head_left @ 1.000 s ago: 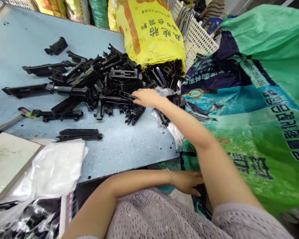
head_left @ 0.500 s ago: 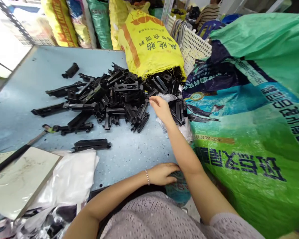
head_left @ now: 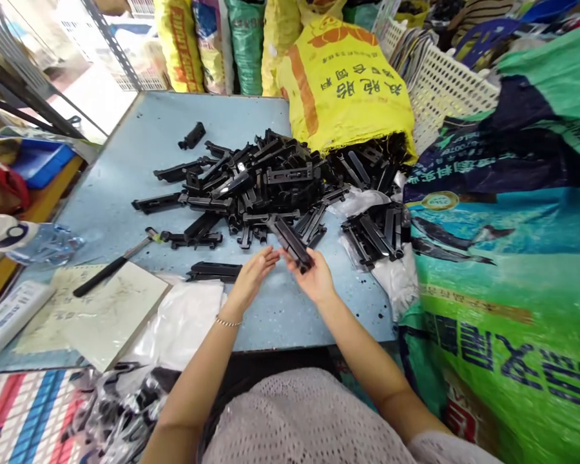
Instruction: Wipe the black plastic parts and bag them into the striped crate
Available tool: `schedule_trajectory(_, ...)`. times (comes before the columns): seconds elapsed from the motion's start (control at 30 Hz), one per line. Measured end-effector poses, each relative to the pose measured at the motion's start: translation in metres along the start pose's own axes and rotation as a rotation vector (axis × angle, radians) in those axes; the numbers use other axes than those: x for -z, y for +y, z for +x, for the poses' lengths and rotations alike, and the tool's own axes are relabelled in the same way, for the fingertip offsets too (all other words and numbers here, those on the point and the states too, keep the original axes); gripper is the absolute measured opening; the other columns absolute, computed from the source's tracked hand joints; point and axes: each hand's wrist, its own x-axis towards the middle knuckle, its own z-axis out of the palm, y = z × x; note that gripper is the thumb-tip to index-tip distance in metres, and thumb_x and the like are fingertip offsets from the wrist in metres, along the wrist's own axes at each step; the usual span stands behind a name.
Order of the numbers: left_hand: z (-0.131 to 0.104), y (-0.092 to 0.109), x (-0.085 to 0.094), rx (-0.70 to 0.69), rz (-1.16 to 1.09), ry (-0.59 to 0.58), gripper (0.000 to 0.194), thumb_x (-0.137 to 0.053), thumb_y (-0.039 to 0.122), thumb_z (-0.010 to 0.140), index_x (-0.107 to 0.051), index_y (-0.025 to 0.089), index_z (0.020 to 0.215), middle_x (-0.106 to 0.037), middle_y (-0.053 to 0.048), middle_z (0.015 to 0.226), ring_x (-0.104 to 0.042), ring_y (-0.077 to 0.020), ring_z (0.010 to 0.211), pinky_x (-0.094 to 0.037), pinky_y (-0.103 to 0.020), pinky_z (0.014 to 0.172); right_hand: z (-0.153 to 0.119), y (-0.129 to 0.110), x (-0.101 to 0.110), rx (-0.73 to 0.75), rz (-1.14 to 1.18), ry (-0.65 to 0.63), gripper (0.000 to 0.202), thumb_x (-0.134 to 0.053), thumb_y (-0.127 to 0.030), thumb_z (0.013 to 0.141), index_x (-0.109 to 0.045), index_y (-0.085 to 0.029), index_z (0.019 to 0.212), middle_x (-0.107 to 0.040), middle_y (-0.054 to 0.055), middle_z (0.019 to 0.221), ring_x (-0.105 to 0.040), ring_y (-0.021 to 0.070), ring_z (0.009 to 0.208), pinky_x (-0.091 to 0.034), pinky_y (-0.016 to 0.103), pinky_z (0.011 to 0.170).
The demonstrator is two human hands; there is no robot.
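Observation:
In my right hand [head_left: 315,276] is a long black plastic part [head_left: 290,241], gripped at its near end and tilted toward the pile. My left hand [head_left: 255,274] hovers just left of it, fingers stretched out and holding nothing. Beyond both hands spreads a heap of similar black parts [head_left: 251,180] on the blue table [head_left: 174,122]. One separate black part [head_left: 215,271] lies near my left hand, beside white plastic bags [head_left: 186,322]. More black parts [head_left: 374,233] rest on clear plastic to the right.
A yellow woven sack [head_left: 348,84] spills black parts at the back. A large green and blue sack [head_left: 488,290] stands along the right. At left lie a black-handled tool [head_left: 101,274], a pale board [head_left: 118,316] and a water bottle [head_left: 43,241]. Bagged parts [head_left: 120,406] sit below the table edge.
My right hand has come back from the pile's right side with a black part in it. My left hand has risen from the table's front edge to beside it. The view has swung left.

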Motion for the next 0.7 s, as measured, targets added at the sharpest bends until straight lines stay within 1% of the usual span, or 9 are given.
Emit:
schedule_trajectory(0.07,0.006,0.001,-0.015,0.010,-0.189,-0.058,0.073,-0.058,0.068,0.087,-0.049,0.021,0.143,-0.067,-0.012,0.129,-0.067,-0.0244,0.115,-0.055,-0.039,0.097,-0.023,0.018,-0.004,-0.219,0.158,-0.178,0.048,-0.041,-0.058,0.092,-0.070,-0.021,0.099,-0.077,0.009,0.096,-0.066,0.0200,0.065,-0.055,0.053,0.096)
schedule_trajectory(0.13,0.002,0.003,-0.023,0.019,-0.255,-0.010,0.072,-0.058,0.068,0.087,-0.045,0.025,0.144,-0.070,-0.008,0.115,-0.072,-0.0206,0.096,-0.060,-0.032,0.077,-0.039,0.026,-0.003,-0.339,0.098,-0.295,0.047,-0.043,-0.057,0.092,-0.069,-0.018,0.092,-0.076,0.010,0.089,-0.066,0.0196,0.069,-0.056,0.051,0.091)
schedule_trajectory(0.2,-0.012,0.005,-0.019,0.024,-0.157,0.101,0.068,-0.060,0.064,0.088,-0.046,0.025,0.142,-0.070,-0.004,0.096,-0.070,-0.0165,0.075,-0.056,-0.026,0.060,-0.046,0.020,0.002,-0.233,-0.155,-0.256,0.043,-0.045,-0.054,0.095,-0.068,-0.018,0.093,-0.073,0.009,0.094,-0.068,0.0216,0.086,-0.056,0.043,0.087)
schedule_trajectory(0.3,-0.038,0.007,-0.007,0.070,0.072,0.200,0.063,-0.058,0.063,0.090,-0.047,0.023,0.138,-0.067,-0.001,0.078,-0.067,-0.0152,0.064,-0.054,-0.024,0.054,-0.035,-0.007,0.000,0.225,-0.722,-0.116,0.037,-0.046,-0.055,0.099,-0.064,-0.023,0.105,-0.068,0.009,0.107,-0.062,0.0232,0.101,-0.051,0.038,0.088)
schedule_trajectory(0.4,-0.055,0.007,-0.003,0.120,0.155,0.204,0.059,-0.053,0.065,0.092,-0.048,0.023,0.134,-0.066,0.000,0.075,-0.066,-0.0157,0.060,-0.053,-0.024,0.051,-0.007,-0.024,-0.019,0.558,-1.217,-0.204,0.038,-0.047,-0.056,0.099,-0.062,-0.020,0.097,-0.066,0.012,0.101,-0.060,0.0258,0.098,-0.046,0.037,0.085)
schedule_trajectory(0.47,-0.059,0.008,-0.004,0.110,0.192,0.241,0.056,-0.055,0.063,0.091,-0.049,0.023,0.131,-0.064,0.000,0.076,-0.066,-0.0150,0.058,-0.051,-0.023,0.049,0.010,-0.021,-0.034,0.572,-1.355,-0.232,0.041,-0.039,-0.051,0.103,-0.060,-0.020,0.085,-0.066,0.010,0.088,-0.060,0.0235,0.087,-0.043,0.034,0.077)
schedule_trajectory(0.53,-0.058,0.009,-0.004,0.088,0.218,0.308,0.053,-0.058,0.062,0.090,-0.052,0.024,0.126,-0.062,0.001,0.077,-0.063,-0.0135,0.054,-0.050,-0.023,0.047,0.013,-0.009,-0.043,0.461,-1.354,-0.221,0.047,-0.029,-0.046,0.107,-0.057,-0.021,0.078,-0.062,0.005,0.074,-0.058,0.0189,0.073,-0.040,0.030,0.070)
schedule_trajectory(0.6,-0.054,0.010,0.000,0.069,0.211,0.379,0.048,-0.056,0.062,0.091,-0.053,0.024,0.120,-0.060,0.002,0.075,-0.061,-0.0124,0.052,-0.048,-0.022,0.046,-0.001,0.007,-0.043,0.386,-1.306,-0.280,0.051,-0.025,-0.047,0.108,-0.057,-0.021,0.078,-0.061,0.003,0.070,-0.057,0.0163,0.068,-0.038,0.028,0.066)
schedule_trajectory(0.7,-0.050,0.005,0.011,0.046,0.218,0.453,0.044,-0.050,0.061,0.094,-0.052,0.024,0.117,-0.058,0.004,0.070,-0.059,-0.0132,0.053,-0.048,-0.024,0.050,-0.041,0.025,-0.030,0.424,-1.295,-0.457,0.049,-0.033,-0.055,0.105,-0.058,-0.020,0.080,-0.066,0.005,0.077,-0.058,0.0174,0.072,-0.038,0.029,0.066)
